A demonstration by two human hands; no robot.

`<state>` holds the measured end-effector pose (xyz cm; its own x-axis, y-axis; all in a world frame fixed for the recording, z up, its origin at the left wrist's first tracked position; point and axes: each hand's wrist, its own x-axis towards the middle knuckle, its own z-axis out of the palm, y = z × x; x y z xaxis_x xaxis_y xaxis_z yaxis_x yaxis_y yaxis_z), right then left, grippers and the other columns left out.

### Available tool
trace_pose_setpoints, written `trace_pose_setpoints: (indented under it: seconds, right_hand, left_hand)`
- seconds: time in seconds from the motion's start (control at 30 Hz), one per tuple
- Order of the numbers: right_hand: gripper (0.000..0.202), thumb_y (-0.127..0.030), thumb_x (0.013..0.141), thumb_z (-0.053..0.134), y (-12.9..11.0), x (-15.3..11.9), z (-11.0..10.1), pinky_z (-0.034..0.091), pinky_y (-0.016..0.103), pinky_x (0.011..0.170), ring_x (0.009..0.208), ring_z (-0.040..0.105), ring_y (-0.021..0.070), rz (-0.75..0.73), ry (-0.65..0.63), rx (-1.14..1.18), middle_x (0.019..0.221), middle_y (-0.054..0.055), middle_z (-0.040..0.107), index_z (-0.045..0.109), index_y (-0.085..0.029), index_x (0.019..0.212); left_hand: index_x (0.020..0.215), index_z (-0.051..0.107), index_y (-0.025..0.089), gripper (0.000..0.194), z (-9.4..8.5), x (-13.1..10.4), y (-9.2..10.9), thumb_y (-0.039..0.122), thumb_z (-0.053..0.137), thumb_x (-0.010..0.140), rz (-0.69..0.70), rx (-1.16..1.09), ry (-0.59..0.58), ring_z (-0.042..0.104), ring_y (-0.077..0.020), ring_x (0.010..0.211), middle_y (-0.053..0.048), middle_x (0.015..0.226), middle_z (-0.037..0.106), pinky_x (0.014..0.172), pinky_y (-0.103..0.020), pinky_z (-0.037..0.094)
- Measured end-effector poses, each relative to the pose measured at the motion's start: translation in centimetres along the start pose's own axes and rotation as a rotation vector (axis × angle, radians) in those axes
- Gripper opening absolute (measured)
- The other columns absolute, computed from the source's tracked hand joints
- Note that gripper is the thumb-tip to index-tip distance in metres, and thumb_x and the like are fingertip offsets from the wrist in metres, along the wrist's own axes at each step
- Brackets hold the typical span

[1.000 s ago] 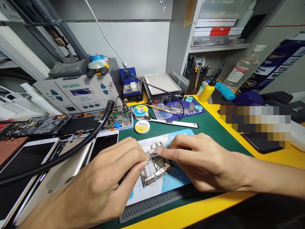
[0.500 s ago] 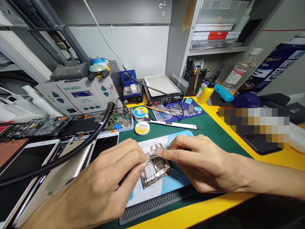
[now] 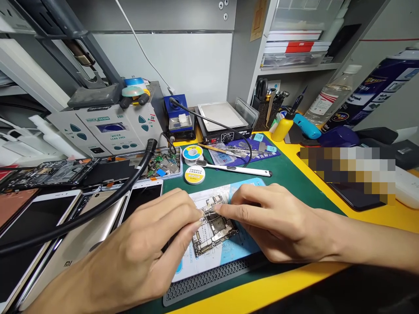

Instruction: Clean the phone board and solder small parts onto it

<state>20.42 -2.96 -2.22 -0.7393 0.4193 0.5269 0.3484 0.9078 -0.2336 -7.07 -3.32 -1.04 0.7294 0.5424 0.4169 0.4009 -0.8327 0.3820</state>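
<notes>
A bare circuit board [image 3: 218,235] lies on a white and blue pad [image 3: 242,244] over the green mat. My left hand [image 3: 163,235] is at the board's left edge, its thumb and index finger pinched; whatever is between them is too small to name. From the right, my right hand [image 3: 271,218] reaches over the board, index fingertip on its upper part near the left fingertips, other fingers curled under. A small dark sliver shows between the two hands.
A white-handled brush [image 3: 242,170], a solder spool [image 3: 193,153] and a round tin [image 3: 194,174] lie behind the board. Phones [image 3: 36,222] and a black hose [image 3: 111,205] are at left. A yellow bottle [image 3: 282,128] stands back right.
Both hands hold nearly the same pose over the board. The whole view has shifted very slightly.
</notes>
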Motion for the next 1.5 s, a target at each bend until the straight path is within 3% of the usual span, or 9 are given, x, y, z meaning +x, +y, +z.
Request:
trace_pose_setpoints:
  seconds: [0.2, 0.4, 0.6, 0.73, 1.27, 1.5]
  right_hand:
    - [0.049, 0.001, 0.086, 0.048, 0.00, -0.12, -0.09, 0.030, 0.030, 0.051, 0.064, 0.048, 0.0173, -0.011, -0.027, -0.088, 0.084, 0.006, 0.061, 0.073, -0.005, 0.128]
    - [0.050, 0.002, 0.085, 0.049, 0.04, -0.18, 0.16, 0.036, 0.028, 0.053, 0.068, 0.053, 0.0167, -0.010, 0.013, -0.048, 0.089, 0.008, 0.063, 0.071, -0.004, 0.129]
    - [0.048, 0.000, 0.087, 0.049, 0.00, -0.28, 0.10, 0.033, 0.028, 0.051, 0.065, 0.052, 0.0164, -0.006, -0.034, -0.092, 0.085, 0.006, 0.062, 0.069, -0.007, 0.130]
    - [0.049, 0.001, 0.087, 0.050, -0.06, -0.37, 0.10, 0.037, 0.027, 0.053, 0.069, 0.056, 0.0155, -0.007, 0.005, -0.081, 0.090, 0.007, 0.064, 0.065, -0.009, 0.132]
    - [0.046, -0.001, 0.088, 0.049, 0.00, -0.03, -0.03, 0.033, 0.030, 0.051, 0.066, 0.055, 0.0176, 0.001, -0.033, -0.084, 0.088, 0.007, 0.064, 0.070, -0.007, 0.130]
    - [0.045, 0.000, 0.089, 0.049, -0.15, -0.14, -0.03, 0.039, 0.028, 0.053, 0.069, 0.059, 0.0172, 0.019, -0.053, -0.079, 0.091, 0.008, 0.067, 0.067, -0.009, 0.130]
  left_hand:
    - [0.109, 0.062, 0.019, 0.020, -0.01, -0.07, -0.07, 0.003, 0.051, 0.103, -0.004, -0.005, -0.010, 0.059, -0.0116, 0.086, -0.001, 0.094, 0.063, 0.077, -0.024, 0.048]
    - [0.106, 0.062, 0.019, 0.020, 0.10, 0.30, 0.08, 0.003, 0.049, 0.104, -0.009, -0.014, -0.009, 0.056, -0.0112, 0.082, 0.000, 0.090, 0.062, 0.075, -0.024, 0.047]
    - [0.107, 0.062, 0.019, 0.019, 0.02, 0.25, 0.12, 0.005, 0.050, 0.104, -0.018, 0.002, -0.014, 0.058, -0.0124, 0.084, -0.001, 0.092, 0.063, 0.075, -0.025, 0.048]
    - [0.104, 0.062, 0.018, 0.021, -0.13, 0.15, 0.21, 0.002, 0.049, 0.103, -0.015, -0.018, -0.018, 0.058, -0.0128, 0.081, -0.001, 0.090, 0.062, 0.074, -0.026, 0.047]
    - [0.109, 0.063, 0.018, 0.022, -0.09, 0.10, 0.15, 0.001, 0.049, 0.104, -0.011, -0.027, -0.013, 0.056, -0.0121, 0.083, -0.001, 0.091, 0.062, 0.075, -0.025, 0.046]
    - [0.107, 0.063, 0.018, 0.021, -0.08, 0.26, 0.17, 0.002, 0.049, 0.104, -0.009, -0.030, -0.017, 0.056, -0.0124, 0.082, -0.001, 0.091, 0.063, 0.075, -0.026, 0.047]
